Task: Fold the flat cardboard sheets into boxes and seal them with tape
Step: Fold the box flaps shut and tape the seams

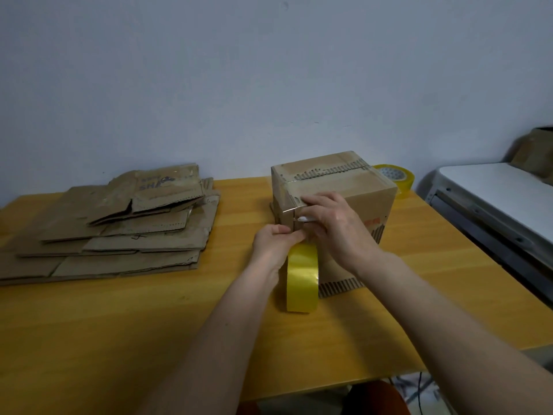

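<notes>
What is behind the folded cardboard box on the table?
Behind the cardboard box, at its far right corner, a second yellow tape roll stands on the table. Only part of it shows; the box covers its left side and anything else there.

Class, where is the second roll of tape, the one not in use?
In the head view, the spare tape roll sits on the table, far right, behind the cardboard box.
</notes>
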A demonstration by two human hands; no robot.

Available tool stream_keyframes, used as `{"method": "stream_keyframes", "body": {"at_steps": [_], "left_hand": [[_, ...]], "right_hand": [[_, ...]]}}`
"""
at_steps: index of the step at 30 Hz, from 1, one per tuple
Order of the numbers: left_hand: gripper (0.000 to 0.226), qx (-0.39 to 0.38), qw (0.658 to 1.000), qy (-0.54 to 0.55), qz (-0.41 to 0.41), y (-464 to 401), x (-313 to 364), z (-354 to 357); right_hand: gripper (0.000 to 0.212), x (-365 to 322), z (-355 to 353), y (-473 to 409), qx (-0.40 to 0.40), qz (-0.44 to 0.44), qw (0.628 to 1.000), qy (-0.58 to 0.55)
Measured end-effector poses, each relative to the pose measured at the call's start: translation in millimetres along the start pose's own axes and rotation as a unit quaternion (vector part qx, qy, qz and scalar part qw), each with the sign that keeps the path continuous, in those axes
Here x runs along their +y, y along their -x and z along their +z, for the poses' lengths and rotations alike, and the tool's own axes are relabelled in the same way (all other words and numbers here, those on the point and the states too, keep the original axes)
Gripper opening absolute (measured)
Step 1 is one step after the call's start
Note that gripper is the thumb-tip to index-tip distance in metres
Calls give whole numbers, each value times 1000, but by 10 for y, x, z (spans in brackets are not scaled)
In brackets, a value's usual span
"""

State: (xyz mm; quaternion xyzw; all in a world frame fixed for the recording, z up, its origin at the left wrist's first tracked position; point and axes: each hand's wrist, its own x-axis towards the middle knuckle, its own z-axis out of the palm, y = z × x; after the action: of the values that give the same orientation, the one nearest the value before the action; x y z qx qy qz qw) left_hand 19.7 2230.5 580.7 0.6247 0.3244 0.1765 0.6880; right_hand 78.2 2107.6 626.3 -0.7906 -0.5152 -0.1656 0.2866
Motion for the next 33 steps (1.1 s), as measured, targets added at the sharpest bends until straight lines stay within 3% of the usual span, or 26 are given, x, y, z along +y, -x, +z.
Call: {"method": "stream_keyframes", "body": {"at_steps": [6, 14, 18, 25, 28, 30, 33], "left_hand": [[40, -16, 1000, 2, -2, 25, -2, -9], [26, -34, 999, -13, 23, 43, 2, -37], [17, -57, 997, -23, 37, 42, 6, -91], [7, -77, 995, 7, 66, 158, -15, -90], [5, -102, 991, 21, 89, 231, -61, -173], [4, -120, 987, 18, 105, 287, -81, -208], [4, -125, 984, 18, 128, 373, -99, -193]], "right_hand": [[22, -6, 27, 15, -6, -9, 1000, 15], [20, 96, -16, 95, 4, -13, 998, 62], [17, 370, -156, 227, 43, 83, 995, 30], [14, 261, -88, 224, 74, 8, 997, 2], [16, 377, -56, 402, 79, 92, 992, -28], [16, 518, -24, 602, 43, 189, 977, -85], [22, 768, -3, 951, 28, 369, 916, -157]]}}
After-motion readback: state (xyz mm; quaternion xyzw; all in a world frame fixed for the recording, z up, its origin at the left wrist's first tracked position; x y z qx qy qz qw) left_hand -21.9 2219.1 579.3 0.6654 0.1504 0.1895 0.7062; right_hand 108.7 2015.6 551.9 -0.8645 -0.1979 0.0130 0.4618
